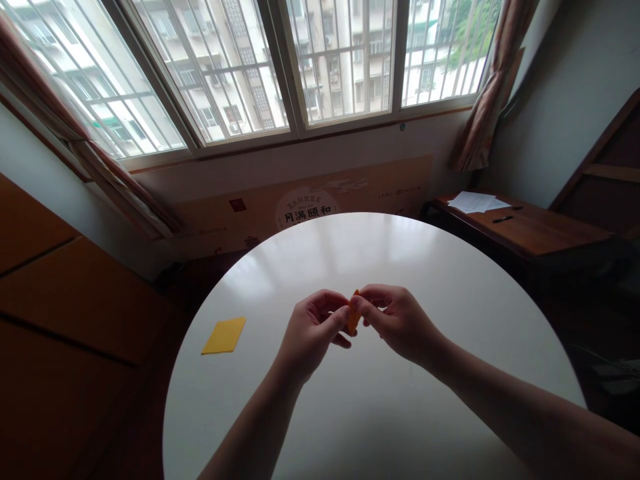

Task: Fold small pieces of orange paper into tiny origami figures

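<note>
Between my two hands is a small folded piece of orange-yellow paper, held above the middle of the white table. My left hand pinches its left side between thumb and fingers. From the right, my right hand pinches the upper part with thumb and forefinger. The fingertips of both hands nearly meet and cover part of the folds. A yellow square stack of paper lies flat on the table, to the left of my left hand.
The round white table reflects the barred windows behind it. At the right stands a brown wooden desk with white sheets and a small dark object on it. A wooden cabinet is on the left.
</note>
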Motion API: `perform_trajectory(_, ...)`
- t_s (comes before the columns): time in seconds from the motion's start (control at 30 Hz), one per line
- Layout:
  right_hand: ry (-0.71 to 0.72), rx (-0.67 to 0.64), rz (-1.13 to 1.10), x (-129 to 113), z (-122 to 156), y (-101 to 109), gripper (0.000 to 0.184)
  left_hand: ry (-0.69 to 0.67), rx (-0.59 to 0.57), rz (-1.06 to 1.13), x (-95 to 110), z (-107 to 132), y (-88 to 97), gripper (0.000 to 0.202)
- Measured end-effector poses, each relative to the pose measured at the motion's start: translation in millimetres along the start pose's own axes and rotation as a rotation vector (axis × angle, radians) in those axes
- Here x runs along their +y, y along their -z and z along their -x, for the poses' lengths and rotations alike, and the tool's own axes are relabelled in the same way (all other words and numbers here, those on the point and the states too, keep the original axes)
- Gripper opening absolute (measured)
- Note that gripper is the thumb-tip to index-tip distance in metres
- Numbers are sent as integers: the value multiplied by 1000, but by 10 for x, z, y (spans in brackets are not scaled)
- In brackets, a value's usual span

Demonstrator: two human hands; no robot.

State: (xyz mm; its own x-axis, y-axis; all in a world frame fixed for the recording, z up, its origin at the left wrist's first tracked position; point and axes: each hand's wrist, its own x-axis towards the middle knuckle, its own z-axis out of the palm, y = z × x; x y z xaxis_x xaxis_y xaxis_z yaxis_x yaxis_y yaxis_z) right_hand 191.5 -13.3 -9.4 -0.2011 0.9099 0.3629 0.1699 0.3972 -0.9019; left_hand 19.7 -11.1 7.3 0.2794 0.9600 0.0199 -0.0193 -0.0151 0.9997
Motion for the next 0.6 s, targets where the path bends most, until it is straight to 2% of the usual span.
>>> perform_trajectory(0.33, -56, -13, -130, 9, -1, 5, 24, 69, -33, 134, -73, -35, 27, 29)
perform_trajectory(0.6, -229, 6, -489, 71, -32, 0, 26, -113, 61, 55, -98, -23, -19, 25)
